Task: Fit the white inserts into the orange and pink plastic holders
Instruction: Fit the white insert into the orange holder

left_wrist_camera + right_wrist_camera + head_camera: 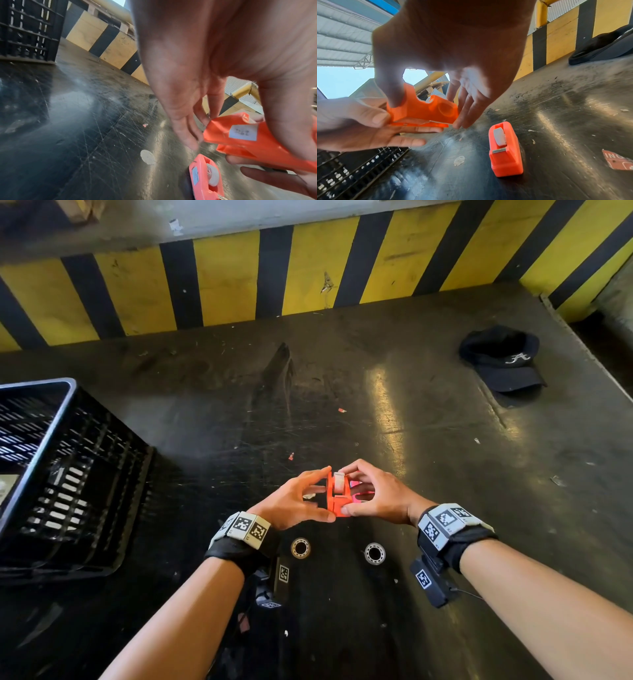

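Note:
I hold an orange plastic holder (337, 501) just above the table with both hands. A white insert (339, 481) sits in the slot at its top. My left hand (305, 503) pinches the holder from the left, thumb at its base and forefinger at its top. My right hand (371, 498) pinches it from the right in the same way. The left wrist view shows a white label on the side of the orange holder (254, 139). A pink holder (505, 150) lies on the table beneath my right hand, with a white insert (499, 136) seated in it.
A black slatted crate (68, 474) stands on the left of the dark, scratched table (239, 422). Two metal bearing rings (300, 547) (375, 553) lie near my wrists. A black cap (503, 361) rests at the far right. A yellow-and-black striped wall (308, 275) bounds the back.

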The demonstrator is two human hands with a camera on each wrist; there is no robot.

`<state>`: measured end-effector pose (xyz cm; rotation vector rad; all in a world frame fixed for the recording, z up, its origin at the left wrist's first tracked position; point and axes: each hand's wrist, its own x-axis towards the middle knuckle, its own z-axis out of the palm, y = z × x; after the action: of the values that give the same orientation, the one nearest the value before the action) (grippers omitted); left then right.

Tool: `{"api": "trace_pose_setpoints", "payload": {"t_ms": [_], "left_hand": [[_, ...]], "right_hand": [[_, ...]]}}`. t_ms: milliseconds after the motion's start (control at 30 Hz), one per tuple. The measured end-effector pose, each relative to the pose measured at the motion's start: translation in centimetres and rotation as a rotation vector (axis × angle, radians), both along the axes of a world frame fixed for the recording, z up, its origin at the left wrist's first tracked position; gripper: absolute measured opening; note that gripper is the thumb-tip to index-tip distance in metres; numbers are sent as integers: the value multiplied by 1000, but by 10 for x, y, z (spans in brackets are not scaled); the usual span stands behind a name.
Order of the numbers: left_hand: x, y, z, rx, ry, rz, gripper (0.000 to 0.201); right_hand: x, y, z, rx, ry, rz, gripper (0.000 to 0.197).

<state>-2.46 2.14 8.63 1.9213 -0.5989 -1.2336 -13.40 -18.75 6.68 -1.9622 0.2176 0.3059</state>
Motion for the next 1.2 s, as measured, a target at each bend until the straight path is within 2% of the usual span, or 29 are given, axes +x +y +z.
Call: {"api": "trace_pose_setpoints", "payload": {"t_ms": [133,433,533,600,700,833,933,1200], "left_hand": [[3,1,7,23,-69,-66,105],[-1,1,13,38,-68,-65,102],[-3,2,17,-9,-39,-38,100],[-4,2,21,-69,-28,14,91],[-5,1,22,-127,-74,107,65],[-7,-6,20,-87,-301,83,34],[-9,-10,21,-56,-388,56,26],[-10,-14,17,-8,-448,30,17]], "right_hand": [[-3,-1,3,13,0,-1,64],[-6,-1,4,37,-3,-8,70],[-5,0,4,24,-10,0,74],[-5,0,5,5,-28,-8,77],[-5,1,6,-27,-58,-4,80],[-4,4,5,-36,-70,-7,86],[-6,6,0,-16,-69,-19,91],[-9,11,-7,5,-50,-28,90]]}}
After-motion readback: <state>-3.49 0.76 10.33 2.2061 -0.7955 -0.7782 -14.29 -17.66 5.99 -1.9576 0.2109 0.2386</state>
